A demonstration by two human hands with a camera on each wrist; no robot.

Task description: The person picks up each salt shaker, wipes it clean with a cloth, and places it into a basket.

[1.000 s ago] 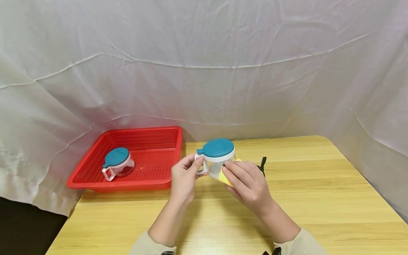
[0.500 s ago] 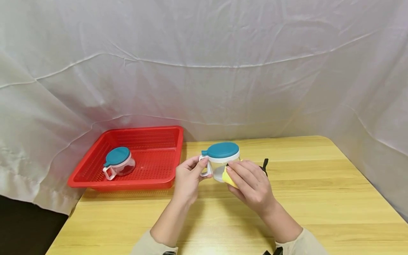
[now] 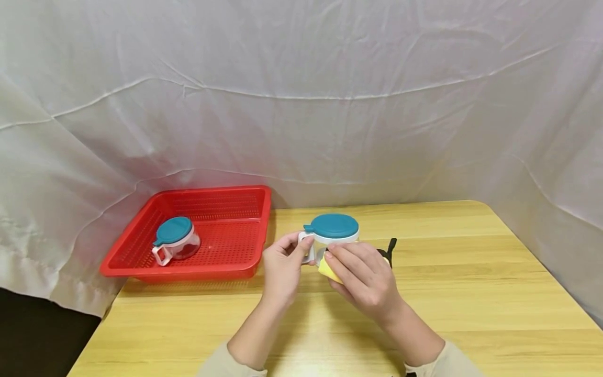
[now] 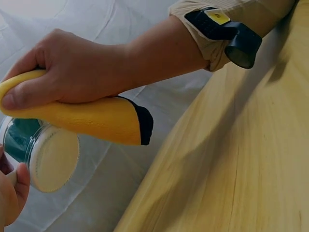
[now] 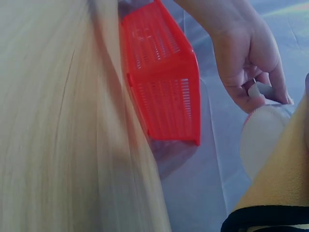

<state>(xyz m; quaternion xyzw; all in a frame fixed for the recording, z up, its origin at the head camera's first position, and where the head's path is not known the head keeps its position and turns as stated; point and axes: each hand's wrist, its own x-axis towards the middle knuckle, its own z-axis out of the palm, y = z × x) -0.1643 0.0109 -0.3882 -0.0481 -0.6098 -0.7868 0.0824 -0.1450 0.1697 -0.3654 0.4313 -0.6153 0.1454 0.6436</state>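
A clear jar with a teal lid (image 3: 334, 226) and a white side handle is held up above the table. My left hand (image 3: 282, 269) pinches that handle between thumb and fingers. Bunched in my right hand (image 3: 366, 280) is a yellow cloth (image 3: 331, 270) with black edging, pressed against the front of the jar. In the left wrist view the cloth (image 4: 96, 118) hangs below the right hand, beside the jar's round base (image 4: 55, 157). The right wrist view has the cloth (image 5: 285, 174) overlapping the jar base (image 5: 260, 137). The right fingertips partly cover the jar's body.
A red plastic basket (image 3: 226, 273) stands at the back left of the wooden table (image 3: 471, 293). Inside it, at the left, a similar teal-lidded jar (image 3: 174, 230) sits tilted. A pale curtain (image 3: 311, 131) hangs behind the table.
Both hands and the jar have shifted slightly right and down. The right hand with the cloth moved right, then back left and lower across the jar's front. The basket stays put.
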